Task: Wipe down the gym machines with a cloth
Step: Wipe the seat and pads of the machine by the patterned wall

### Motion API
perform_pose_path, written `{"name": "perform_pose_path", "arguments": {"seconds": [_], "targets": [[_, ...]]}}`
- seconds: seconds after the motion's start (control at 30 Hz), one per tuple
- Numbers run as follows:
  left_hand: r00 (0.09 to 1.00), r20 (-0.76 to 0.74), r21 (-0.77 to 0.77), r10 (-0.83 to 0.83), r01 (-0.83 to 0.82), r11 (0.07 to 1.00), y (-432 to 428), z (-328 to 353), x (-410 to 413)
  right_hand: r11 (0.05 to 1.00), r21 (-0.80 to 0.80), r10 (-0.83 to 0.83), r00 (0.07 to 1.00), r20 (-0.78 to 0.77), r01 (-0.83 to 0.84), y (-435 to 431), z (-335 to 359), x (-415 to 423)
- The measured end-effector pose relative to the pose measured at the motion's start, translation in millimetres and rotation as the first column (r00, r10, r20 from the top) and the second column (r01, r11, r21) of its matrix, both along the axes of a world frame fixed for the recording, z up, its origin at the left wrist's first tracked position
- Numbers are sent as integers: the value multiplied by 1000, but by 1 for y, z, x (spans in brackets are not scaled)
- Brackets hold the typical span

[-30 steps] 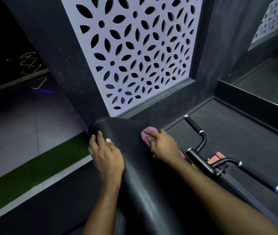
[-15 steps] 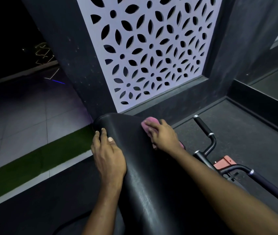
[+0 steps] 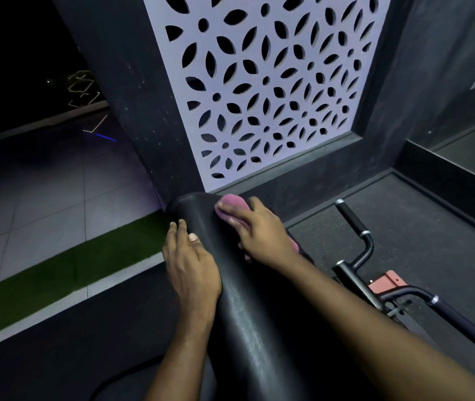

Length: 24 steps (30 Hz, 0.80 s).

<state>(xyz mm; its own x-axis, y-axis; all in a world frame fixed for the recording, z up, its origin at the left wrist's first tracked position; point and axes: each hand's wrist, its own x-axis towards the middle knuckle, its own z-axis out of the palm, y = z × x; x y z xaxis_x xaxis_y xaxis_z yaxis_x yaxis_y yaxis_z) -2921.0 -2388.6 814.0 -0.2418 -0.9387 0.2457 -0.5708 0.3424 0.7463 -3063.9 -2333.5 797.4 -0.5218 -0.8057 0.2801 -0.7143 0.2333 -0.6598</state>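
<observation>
Single wide-angle view, taken from the head and directed forward and down. The cloth is centred and seen close; the panel is faced just beyond.

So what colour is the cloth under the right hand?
Pink; the cloth shows best in the head view.
</observation>
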Motion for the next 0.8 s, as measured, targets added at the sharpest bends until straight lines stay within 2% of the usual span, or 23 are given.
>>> {"name": "perform_pose_path", "arguments": {"seconds": [0.03, 0.1, 0.13, 0.2, 0.27, 0.33, 0.47, 0.63, 0.73, 0.8], "targets": [[1000, 1, 1, 5, -5, 1000, 0, 0, 0, 1000, 13, -5, 1000, 1, 5, 12, -8, -3], [1000, -3, 6, 6, -6, 1000, 0, 1, 0, 983, 134, -130, 991, 11, 127, 15, -23, -19], [1000, -11, 5, 3, -3, 1000, -1, 1, 0, 960, 204, -199, 980, 24, 191, 4, -24, -27], [1000, -27, -2, 7, -7, 1000, -1, 1, -2, 935, 283, -233, 972, 41, 213, -31, -15, -34], [999, -43, -8, 12, -12, 1000, -1, 1, -2, 951, 262, -185, 981, 49, 166, -62, 8, -25], [997, -75, 9, 27, -27, 1000, -1, 2, -1, 972, 208, -108, 994, -9, 108, -69, 30, -5], [986, -162, 35, 40, -35, 999, 3, 7, 1, 991, 130, 30, 991, -127, -14, -5, 48, 53], [961, -264, 107, 75, -48, 993, 10, 10, 8, 968, 245, 79, 990, -117, -48, 71, 50, 76], [963, -258, 101, 73, -48, 994, 11, 9, 7, 962, 273, 73, 971, -226, -9, 43, 48, 72], [964, -255, 93, 71, -48, 995, 8, 9, 6, 957, 288, 36, 973, -227, 32, 0, 46, 57]]}}
